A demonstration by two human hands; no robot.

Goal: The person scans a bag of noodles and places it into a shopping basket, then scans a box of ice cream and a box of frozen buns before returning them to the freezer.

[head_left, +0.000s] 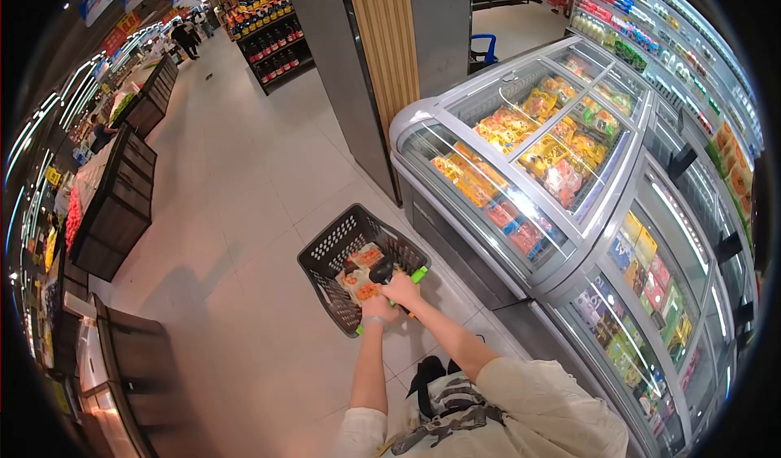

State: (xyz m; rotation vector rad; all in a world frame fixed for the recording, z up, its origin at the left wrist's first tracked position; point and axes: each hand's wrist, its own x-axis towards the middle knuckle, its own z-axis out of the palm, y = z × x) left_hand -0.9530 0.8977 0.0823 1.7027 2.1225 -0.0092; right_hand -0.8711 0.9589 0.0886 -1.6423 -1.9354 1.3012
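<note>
A dark perforated shopping basket (pixel 329 250) with green parts on its near side is in front of me over the tiled floor. Inside it lie packages with orange and white contents (pixel 364 256). My right hand (pixel 400 290) is closed at the basket's near right side, beside a black rounded part (pixel 381 272). Close by on the left, my left hand (pixel 379 310) is at the near edge, next to the packages. Its fingers are mostly hidden, so what it holds cannot be made out.
Glass-topped freezers (pixel 529 283) with bagged food stand close on the right. A pillar (pixel 382 35) rises ahead, bottle shelves (pixel 272 39) beyond it. Produce stands (pixel 118 202) line the left. People (pixel 184 39) are far down the aisle. A blue-handled cart (pixel 484 47) is behind the freezer.
</note>
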